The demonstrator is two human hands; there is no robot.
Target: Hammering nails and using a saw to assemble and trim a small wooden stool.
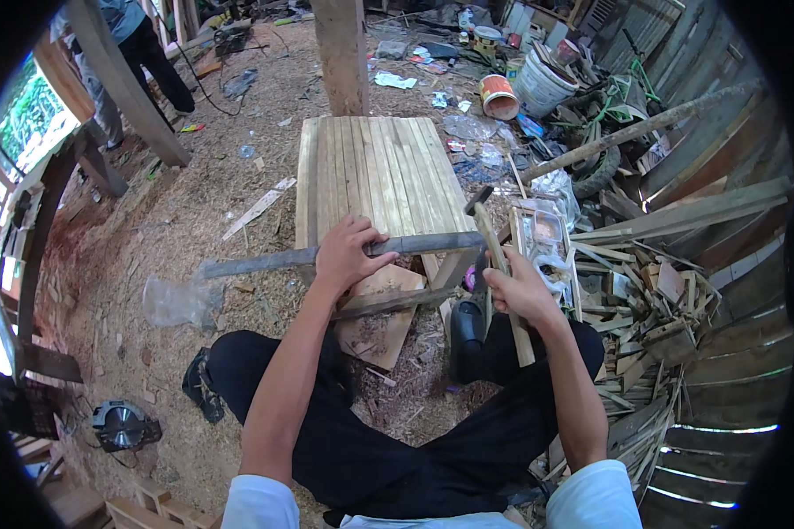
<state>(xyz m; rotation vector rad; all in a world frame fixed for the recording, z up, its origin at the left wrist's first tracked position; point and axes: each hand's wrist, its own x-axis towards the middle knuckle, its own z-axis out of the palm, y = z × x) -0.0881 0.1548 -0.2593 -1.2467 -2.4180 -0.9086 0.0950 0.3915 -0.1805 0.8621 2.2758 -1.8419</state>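
Note:
My left hand (350,254) is closed over a long dark grey bar (423,242), which lies across the near edge of a low slatted wooden table (370,176). The bar's left part sticks out past the table; whether it is wood or pipe I cannot tell. In my right hand (522,286) is a hammer (498,236), gripped by its pale wooden handle. Its dark head points up and away, close by the bar's right end. Between my knees and the table, a flat piece of board (381,326) rests on the shavings.
A wooden post (340,57) rises behind the table. Offcuts (653,309) pile up at the right, near buckets (499,97) and a leaning pole (644,128). A circular saw (125,427) sits at the lower left. Another person (141,53) stands at the far left.

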